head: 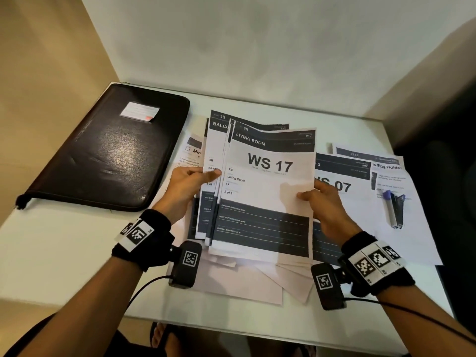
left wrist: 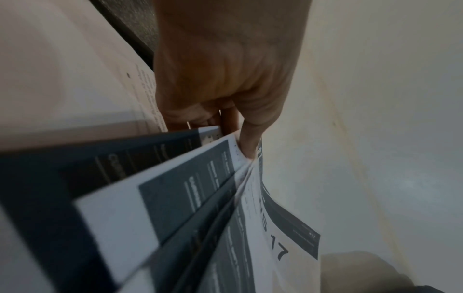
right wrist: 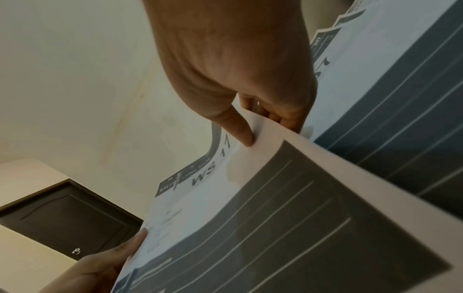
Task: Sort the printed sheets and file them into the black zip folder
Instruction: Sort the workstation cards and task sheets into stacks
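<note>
A fanned stack of printed sheets is held above the white table (head: 64, 253); the front one reads "WS 17" (head: 268, 181). My left hand (head: 190, 180) grips the stack's left edge, thumb on top, as the left wrist view shows (left wrist: 246, 146). My right hand (head: 315, 198) pinches the right edge of the WS 17 sheet (right wrist: 288, 208) between thumb and fingers (right wrist: 243, 134). The black zip folder (head: 110, 148) lies zipped shut at the left, a small label card on its cover. More sheets lie on the table, among them "WS 07" (head: 340, 186).
A blue-capped marker or clip (head: 392, 207) lies on a sheet at the right, near an "Egg Holder" page (head: 389, 167). Loose blank sheets (head: 244, 282) spread toward the table's near edge. Walls enclose the table at back and both sides.
</note>
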